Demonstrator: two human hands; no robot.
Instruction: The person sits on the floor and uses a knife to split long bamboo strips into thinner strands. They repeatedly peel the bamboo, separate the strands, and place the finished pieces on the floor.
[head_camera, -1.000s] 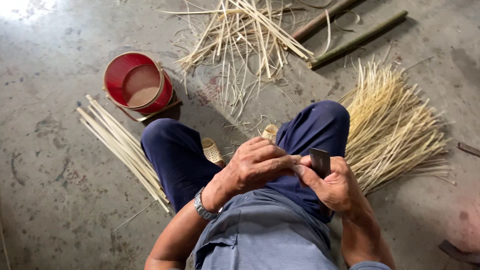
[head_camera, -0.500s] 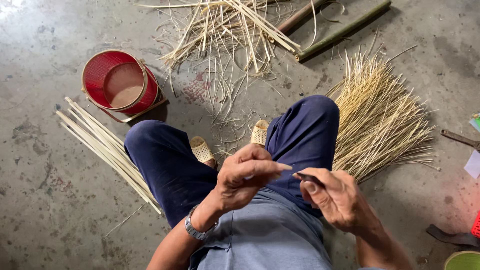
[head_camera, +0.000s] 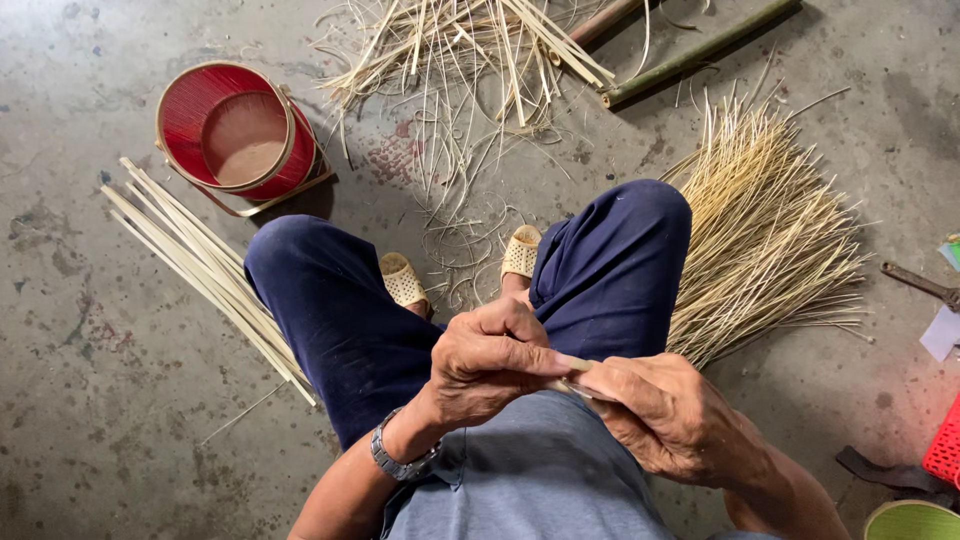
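My left hand (head_camera: 490, 365), with a metal watch on its wrist, is closed and pinches a thin pale bamboo strip (head_camera: 572, 362) over my lap. My right hand (head_camera: 672, 420) meets it fingertip to fingertip. It is closed around a small dark knife (head_camera: 592, 392), of which only a sliver of the blade shows under the thumb. Both hands hover above my dark blue trousers (head_camera: 340, 320) and grey shirt. My feet in woven sandals (head_camera: 404, 283) rest on the concrete floor below.
A red round basket (head_camera: 190, 110) stands at the upper left, with flat bamboo slats (head_camera: 200, 265) beside it. A fan of thin bamboo splints (head_camera: 770, 230) lies at the right. Loose shavings (head_camera: 450, 50) and bamboo poles (head_camera: 700, 50) lie at the top. A tool (head_camera: 920, 285) lies at the far right.
The knife blade stood upright in my right hand, then tipped flat and slid under the fingers. My hands have closed together on the strip. The view shifted slightly.
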